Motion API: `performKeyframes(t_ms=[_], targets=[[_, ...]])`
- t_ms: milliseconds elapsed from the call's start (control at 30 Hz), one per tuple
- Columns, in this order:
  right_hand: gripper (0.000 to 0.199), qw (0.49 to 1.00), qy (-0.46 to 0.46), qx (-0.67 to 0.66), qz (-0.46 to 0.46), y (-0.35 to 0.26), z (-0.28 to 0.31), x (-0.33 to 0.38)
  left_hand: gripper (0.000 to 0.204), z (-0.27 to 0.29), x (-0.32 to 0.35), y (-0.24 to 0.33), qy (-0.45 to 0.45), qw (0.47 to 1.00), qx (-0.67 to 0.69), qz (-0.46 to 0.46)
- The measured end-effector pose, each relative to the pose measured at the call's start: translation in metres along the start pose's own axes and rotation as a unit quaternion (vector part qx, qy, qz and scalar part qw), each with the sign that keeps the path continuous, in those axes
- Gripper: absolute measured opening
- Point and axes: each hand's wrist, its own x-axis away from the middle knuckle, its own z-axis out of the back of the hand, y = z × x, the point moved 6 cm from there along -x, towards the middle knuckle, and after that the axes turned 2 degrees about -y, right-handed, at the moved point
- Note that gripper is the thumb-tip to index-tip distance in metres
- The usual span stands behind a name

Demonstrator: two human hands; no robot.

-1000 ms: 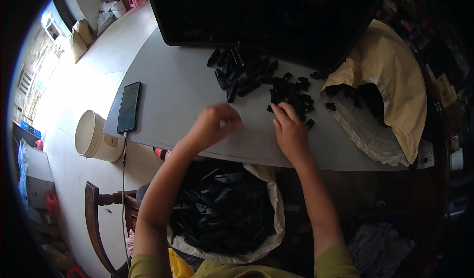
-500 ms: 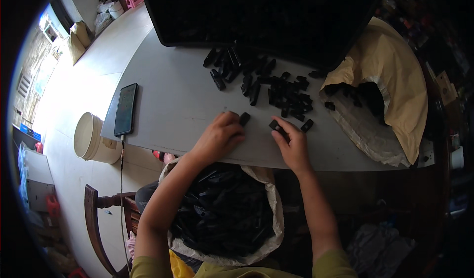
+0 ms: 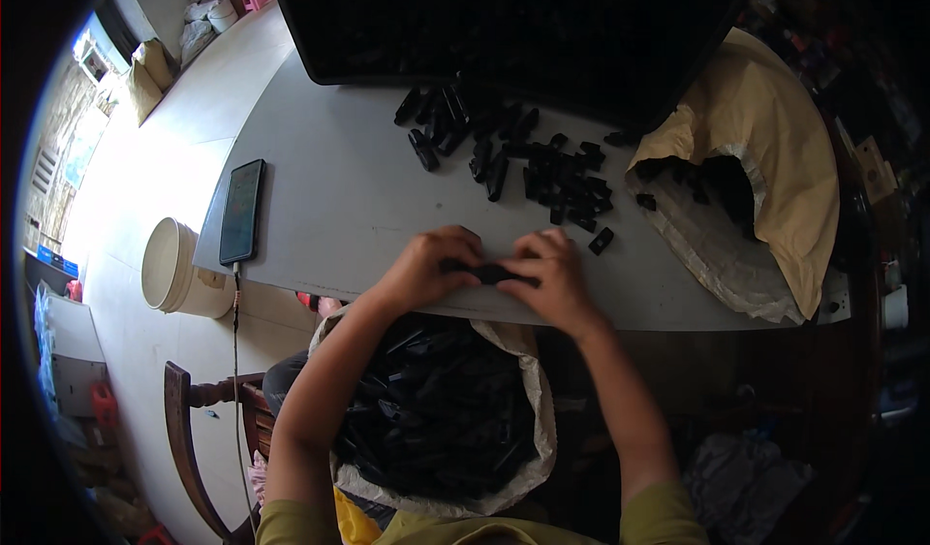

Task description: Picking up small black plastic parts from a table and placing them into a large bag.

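Note:
Near the table's front edge, my left hand and my right hand face each other, fingers closed on a small black plastic part between them. Its two ends lie under my fingers, so I cannot tell whether it is one piece or two joined. Beyond my hands a loose pile of short black parts lies on the grey table. Longer black pieces sit behind to the left. One single black part rests just right of my right hand.
A large dark screen or panel stands at the back. On the right lies an open brown paper sack with black parts inside. A phone with a cable lies left. Below the table edge is a sack full of black pieces.
My hands have come together. The part in my right hand has moved left to meet my left hand, and the black piece beside my left fingers is now between both hands.

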Motion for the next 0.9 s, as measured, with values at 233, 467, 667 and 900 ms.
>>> performKeyframes(t_ms=[233,467,667,900], targets=[[0.030,0.994,0.021,-0.072,-0.076,0.005,0.017,0.024,0.015,-0.005,0.016,0.030,-0.134,0.987,-0.043,-0.084],[0.025,0.971,0.091,0.193,-0.105,0.048,0.057,0.042,0.018,0.011,-0.040,0.005,0.090,0.988,-0.121,0.023],[0.027,0.973,0.146,-0.065,-0.168,0.047,0.053,0.046,0.027,0.001,-0.066,0.003,0.207,0.911,-0.346,0.085],[0.040,0.969,0.128,-0.126,-0.172,0.043,0.039,0.046,0.022,-0.010,-0.017,0.016,0.074,0.967,-0.243,-0.033]])
